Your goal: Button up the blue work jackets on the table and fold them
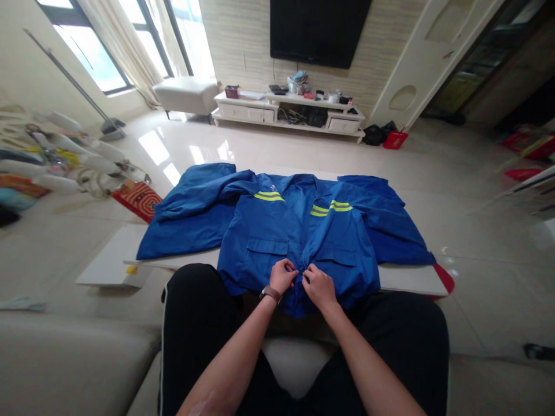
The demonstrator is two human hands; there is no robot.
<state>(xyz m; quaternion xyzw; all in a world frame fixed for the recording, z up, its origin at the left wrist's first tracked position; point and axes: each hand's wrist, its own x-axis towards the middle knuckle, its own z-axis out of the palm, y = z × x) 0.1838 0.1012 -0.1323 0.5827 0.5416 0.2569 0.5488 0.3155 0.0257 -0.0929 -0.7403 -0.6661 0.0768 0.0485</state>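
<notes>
Blue jacket (264, 225) with yellow-striped chest, front pinched.

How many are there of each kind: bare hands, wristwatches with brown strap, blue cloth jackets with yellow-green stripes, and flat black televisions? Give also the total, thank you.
Bare hands: 2
Brown-strap wristwatch: 1
Blue cloth jacket with yellow-green stripes: 1
Flat black television: 1
Total: 5

Blue jacket (342, 240) with yellow-green and grey stripes, black trousers (411, 341), brown watch strap (271, 293), red bag (395, 138)
</notes>
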